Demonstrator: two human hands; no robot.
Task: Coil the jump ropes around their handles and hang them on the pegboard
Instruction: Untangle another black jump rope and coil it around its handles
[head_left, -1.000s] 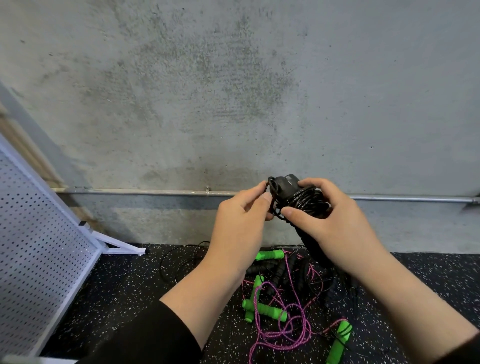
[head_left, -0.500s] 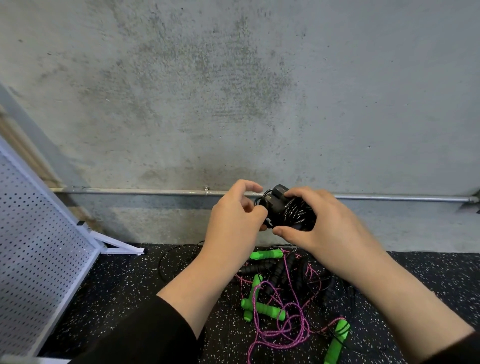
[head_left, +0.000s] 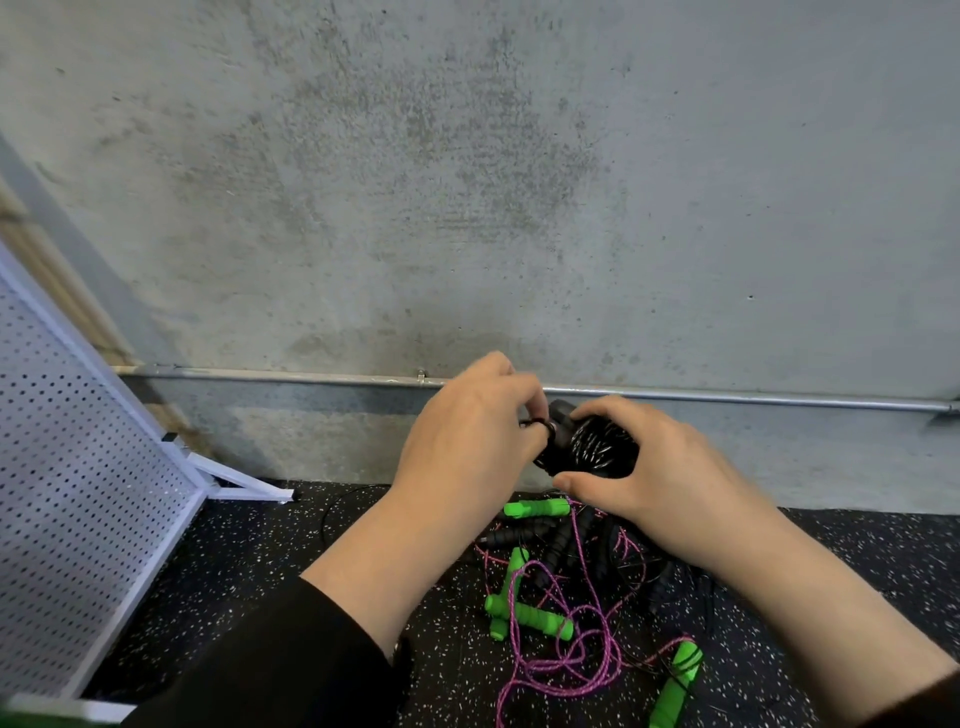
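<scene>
At mid-frame, my right hand (head_left: 670, 483) clamps the black coiled rope (head_left: 589, 447); my left hand (head_left: 467, 447) pinches its loose end. Pegboard (head_left: 78, 493) leans far left.

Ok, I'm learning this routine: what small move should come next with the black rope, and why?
Probably tuck the loose end: the left hand pinches a small loop beside the black coiled rope, gripped by the right hand. Hanging on the pegboard would follow.

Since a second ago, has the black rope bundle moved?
Yes. The black rope bundle has dropped: it sits just below the wall pipe now, not across it.
</scene>
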